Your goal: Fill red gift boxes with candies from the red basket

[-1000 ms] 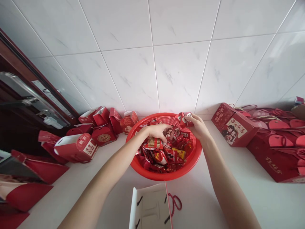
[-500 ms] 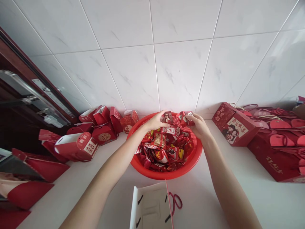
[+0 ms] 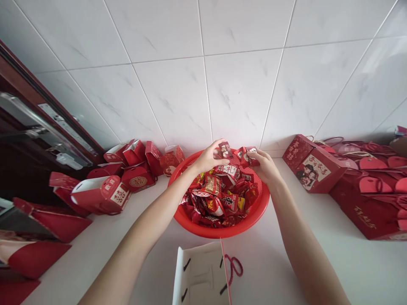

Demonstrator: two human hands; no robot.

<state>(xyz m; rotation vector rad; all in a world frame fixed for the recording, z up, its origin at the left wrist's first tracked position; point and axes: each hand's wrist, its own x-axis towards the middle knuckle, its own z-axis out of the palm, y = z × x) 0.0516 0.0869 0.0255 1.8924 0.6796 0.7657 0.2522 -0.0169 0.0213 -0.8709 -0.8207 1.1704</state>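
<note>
Over the far side of a red plastic basket point(image 3: 219, 232), my left hand point(image 3: 211, 157) is closed on a small dark red packet point(image 3: 225, 150) with light printing, pinched between thumb and fingers. My right hand point(image 3: 266, 164), close by on the right, grips a red wrapped packet point(image 3: 243, 156) by its right end. Below both hands, the basket holds a heap of red and gold wrapped snacks point(image 3: 216, 199). Nearer to me stands an open box point(image 3: 202, 275) with a white inside and a dark red cord point(image 3: 234, 269) at its right side.
Several red gift boxes point(image 3: 101, 195) stand on the white table point(image 3: 273, 271) at the left, near a dark door with a metal handle point(image 3: 32, 116). On the right are a printed red box point(image 3: 313, 167) and several red bags point(image 3: 359, 212). A tiled wall point(image 3: 238, 93) rises behind the basket.
My left hand has risen slightly with its packet, which is now tilted and a little higher. My right hand has hardly moved and keeps its packet.
</note>
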